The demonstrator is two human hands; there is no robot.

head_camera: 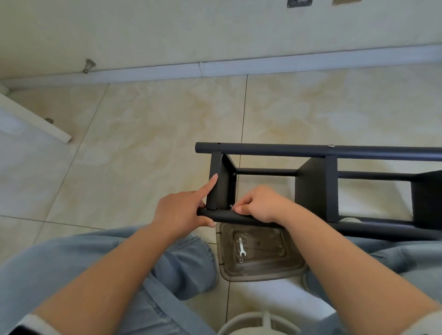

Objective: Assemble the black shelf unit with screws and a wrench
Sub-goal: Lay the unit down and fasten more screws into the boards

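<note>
Black shelf unit lies on its side on the floor, poles and panels mostly joined. Left hand grips the near pole, forefinger straight along the end panel; right hand pinches a screw at that corner, likely finger-starting it. Wrench sits unused in the tray below, so tightening looks still left.

Glossy cream floor tiles with pale yellow marbling fill the view, thin dark grout lines crossing them, one running from near to far through the middle. At the far edge a pale grey skirting board runs left to right along the foot of an off-white wall. Far left, a small metal doorstop sticks out just above the skirting. On the left, a white door edge slants in. High on the far wall, a dark plate is cut by the frame. Soft, even light, faint sheen on the tiles.
</note>
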